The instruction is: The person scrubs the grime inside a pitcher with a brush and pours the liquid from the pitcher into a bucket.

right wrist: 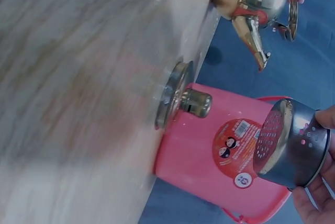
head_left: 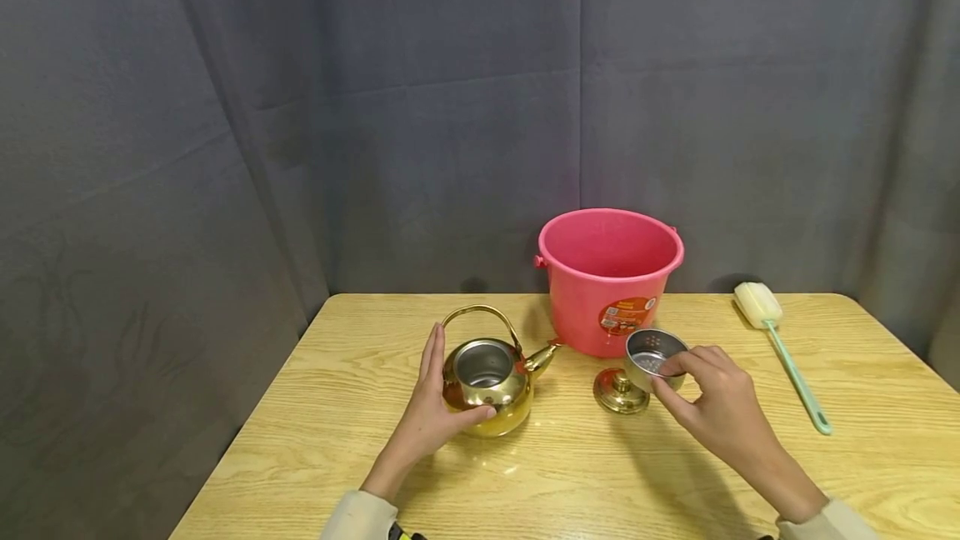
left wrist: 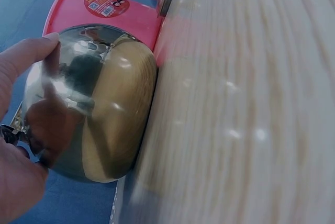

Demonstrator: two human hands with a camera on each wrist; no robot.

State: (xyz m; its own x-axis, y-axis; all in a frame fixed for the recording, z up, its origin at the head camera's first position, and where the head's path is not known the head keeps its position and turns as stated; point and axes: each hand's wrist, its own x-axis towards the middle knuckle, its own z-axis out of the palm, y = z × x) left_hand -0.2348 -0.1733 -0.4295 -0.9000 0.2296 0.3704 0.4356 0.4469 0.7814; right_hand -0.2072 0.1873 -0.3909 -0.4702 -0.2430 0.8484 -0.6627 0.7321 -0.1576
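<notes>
A gold teapot [head_left: 489, 394] stands uncovered, its arched handle [head_left: 480, 309] raised and its spout pointing right. Thumb and fingers of my left hand [head_left: 435, 411] hold its rounded body, the thumb across the front and the fingers along the left side. My right hand [head_left: 716, 394] pinches the rim of a metal tea strainer [head_left: 637, 369], thumb outside and fingers inside. In the right wrist view the perforated bottom of the tea strainer [right wrist: 272, 137] shows. The gold lid [head_left: 618, 394] lies knob-up on the table, partly covered by the strainer in the head view.
A pink bucket [head_left: 600, 315] with a round red label stands behind the lid. To the far right lies a sponge brush [head_left: 759, 305] with a long green handle. The wooden table [head_left: 285, 440] backs onto a grey curtain [head_left: 450, 148].
</notes>
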